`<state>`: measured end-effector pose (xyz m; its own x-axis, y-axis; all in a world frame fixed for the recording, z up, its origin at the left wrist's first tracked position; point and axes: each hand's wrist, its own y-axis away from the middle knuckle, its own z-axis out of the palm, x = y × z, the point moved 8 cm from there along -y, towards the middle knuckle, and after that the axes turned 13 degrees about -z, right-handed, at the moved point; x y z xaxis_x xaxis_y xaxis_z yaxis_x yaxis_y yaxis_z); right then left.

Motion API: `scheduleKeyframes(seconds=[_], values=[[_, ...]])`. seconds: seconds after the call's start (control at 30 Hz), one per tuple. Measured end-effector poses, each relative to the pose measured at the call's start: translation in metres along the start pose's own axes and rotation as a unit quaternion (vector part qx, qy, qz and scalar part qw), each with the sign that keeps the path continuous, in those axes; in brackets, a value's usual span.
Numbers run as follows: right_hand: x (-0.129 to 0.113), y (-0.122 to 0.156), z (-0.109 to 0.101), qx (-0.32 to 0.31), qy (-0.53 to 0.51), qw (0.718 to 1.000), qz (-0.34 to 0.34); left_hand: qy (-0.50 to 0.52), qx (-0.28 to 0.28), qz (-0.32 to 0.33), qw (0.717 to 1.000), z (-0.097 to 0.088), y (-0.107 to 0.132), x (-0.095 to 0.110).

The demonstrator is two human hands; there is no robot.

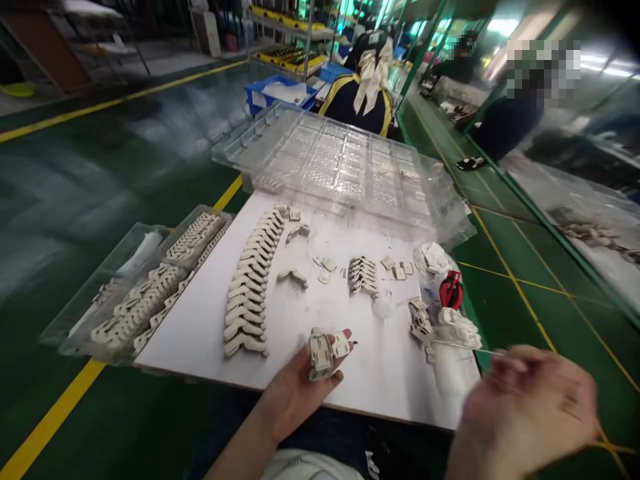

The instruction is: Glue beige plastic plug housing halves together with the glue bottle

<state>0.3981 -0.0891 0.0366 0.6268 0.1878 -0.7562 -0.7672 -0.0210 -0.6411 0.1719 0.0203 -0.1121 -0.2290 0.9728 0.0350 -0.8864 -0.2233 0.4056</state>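
My left hand (pixel 295 390) is at the near edge of the white board (pixel 200 333), closed around a small stack of cream plastic parts (pixel 324 352). My right hand (pixel 525 413), blurred by motion, is low at the right and pinches a thin metal rod (pixel 463 347) that points left toward a pile of cream parts (pixel 457 325). A long row of cream parts (pixel 250 287) lies on the board to the left of my left hand. Smaller groups of parts (pixel 363 275) lie in the board's middle.
Clear plastic trays (pixel 340 163) are stacked at the board's far end. Two clear trays of parts (pixel 145 300) sit at the left. A red tool (pixel 451 290) lies at the right edge. A person in dark clothes sits ahead; others work at the right bench.
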Motion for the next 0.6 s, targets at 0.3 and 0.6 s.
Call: scheduleKeyframes(seconds=[0.3, 0.6], values=[[0.025, 0.08, 0.062, -0.1, -0.086, 0.979, 0.153, 0.003, -0.023, 0.007, 1.0, 0.009, 0.004, 0.0], [0.03, 0.088, 0.064, -0.136, -0.082, 0.973, 0.167, -0.011, -0.034, 0.014, 0.999, 0.011, 0.004, 0.002]])
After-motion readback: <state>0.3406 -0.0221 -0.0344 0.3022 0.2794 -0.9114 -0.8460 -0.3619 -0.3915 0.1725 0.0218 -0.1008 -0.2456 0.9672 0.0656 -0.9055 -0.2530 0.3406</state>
